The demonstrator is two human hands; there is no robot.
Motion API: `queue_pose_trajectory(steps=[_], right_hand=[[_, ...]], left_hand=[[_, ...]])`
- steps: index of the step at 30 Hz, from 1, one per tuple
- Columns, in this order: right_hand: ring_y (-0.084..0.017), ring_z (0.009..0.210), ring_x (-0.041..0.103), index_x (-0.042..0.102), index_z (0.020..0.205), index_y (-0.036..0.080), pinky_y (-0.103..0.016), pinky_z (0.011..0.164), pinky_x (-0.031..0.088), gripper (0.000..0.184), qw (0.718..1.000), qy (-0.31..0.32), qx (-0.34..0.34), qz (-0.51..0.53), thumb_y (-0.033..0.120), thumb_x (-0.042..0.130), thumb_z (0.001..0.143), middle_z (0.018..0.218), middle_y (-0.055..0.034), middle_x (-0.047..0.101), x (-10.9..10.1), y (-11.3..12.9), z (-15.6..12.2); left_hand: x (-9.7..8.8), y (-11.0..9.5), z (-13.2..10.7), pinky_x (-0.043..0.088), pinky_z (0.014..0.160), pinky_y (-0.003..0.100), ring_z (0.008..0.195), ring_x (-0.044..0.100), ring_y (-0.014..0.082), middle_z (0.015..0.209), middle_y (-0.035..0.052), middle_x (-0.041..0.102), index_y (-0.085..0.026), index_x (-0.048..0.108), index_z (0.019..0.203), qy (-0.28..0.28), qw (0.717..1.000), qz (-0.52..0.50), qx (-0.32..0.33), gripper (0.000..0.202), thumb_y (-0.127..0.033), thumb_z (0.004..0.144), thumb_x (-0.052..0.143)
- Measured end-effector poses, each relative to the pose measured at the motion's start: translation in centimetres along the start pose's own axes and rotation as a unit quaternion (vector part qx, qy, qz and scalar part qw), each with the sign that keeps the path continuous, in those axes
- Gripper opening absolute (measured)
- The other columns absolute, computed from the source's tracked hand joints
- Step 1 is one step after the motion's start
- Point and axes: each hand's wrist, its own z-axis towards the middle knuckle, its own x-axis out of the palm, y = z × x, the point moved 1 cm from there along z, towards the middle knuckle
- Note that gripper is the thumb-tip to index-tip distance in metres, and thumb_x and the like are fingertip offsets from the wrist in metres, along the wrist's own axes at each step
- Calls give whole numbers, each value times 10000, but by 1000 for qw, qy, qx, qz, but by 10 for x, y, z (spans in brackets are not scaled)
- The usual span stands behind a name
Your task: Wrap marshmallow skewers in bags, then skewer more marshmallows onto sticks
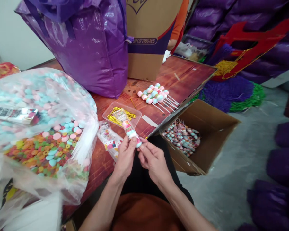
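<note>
My left hand is closed around a candy skewer of pink, white and blue pieces in a clear printed wrapper, its top tilted away from me. The fingertips of my right hand pinch together at the wrapper's lower end; whether they also hold a tie is too small to tell. Just beyond lies a clear plastic tray of gold twist ties. Printed clear wrappers lie beside my left hand. Farther back, several unwrapped candy skewers rest in a row, white sticks towards the table edge.
A large clear bag of loose candies and white sticks covers the table's left side. Behind stand a purple bag and a cardboard box. At right, an open carton holds wrapped skewers. Another person's orange sleeve shows behind.
</note>
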Motion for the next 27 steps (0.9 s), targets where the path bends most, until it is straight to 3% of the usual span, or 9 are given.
queue_pose_trajectory(steps=[4, 8, 13, 16, 20, 24, 27], right_hand=[[-25, 362, 280, 583, 718, 165, -170, 368, 157, 388, 998, 2, -22, -61, 519, 719, 800, 462, 63, 495, 0, 1, 0], [-29, 351, 278, 598, 734, 163, -172, 360, 153, 348, 993, 32, 2, -112, 489, 687, 820, 449, 59, 507, -7, -1, -3], [-31, 354, 280, 537, 688, 180, -173, 356, 174, 361, 993, 10, -10, -119, 486, 660, 834, 449, 69, 483, -2, -11, 4], [-38, 357, 292, 571, 793, 181, -176, 356, 191, 303, 993, -3, -24, -112, 468, 656, 842, 480, 82, 486, 2, -14, 9], [-47, 393, 361, 573, 764, 174, -187, 385, 239, 303, 983, 37, -34, -178, 448, 673, 845, 537, 52, 537, -3, -5, 4], [-46, 415, 328, 626, 736, 146, -199, 411, 209, 341, 975, 97, 20, -201, 463, 639, 863, 528, 36, 524, -16, 3, -11], [-41, 415, 269, 636, 762, 143, -203, 415, 159, 349, 981, 83, 42, -168, 481, 645, 850, 512, 53, 483, -20, -1, -16]], left_hand=[[-7, -11, 6, 540, 830, 307, 941, 701, 209, 986, 86, 747, -155, 693, 970, 16, 999, -30, -42, 353, -457, 801, 765], [-13, -22, 14, 550, 830, 324, 945, 722, 226, 948, 71, 747, -165, 649, 978, -43, 996, -77, -8, 416, -472, 748, 809], [-4, -12, 10, 561, 748, 281, 893, 728, 204, 837, 26, 716, -176, 612, 944, -64, 993, -98, -3, 380, -452, 763, 801], [-2, -7, 6, 559, 711, 261, 872, 721, 191, 857, 34, 714, -168, 614, 937, -57, 993, -101, 1, 372, -450, 773, 792], [-9, -13, 8, 552, 711, 262, 844, 723, 183, 891, 48, 725, -157, 624, 941, -67, 992, -106, -4, 347, -438, 800, 772], [-16, -19, 10, 539, 750, 250, 804, 720, 149, 899, 35, 726, -156, 632, 927, -88, 991, -104, 17, 332, -438, 811, 765], [-13, -16, 6, 543, 791, 272, 819, 719, 153, 911, 36, 724, -164, 628, 951, -60, 993, -97, -1, 334, -432, 809, 767]])
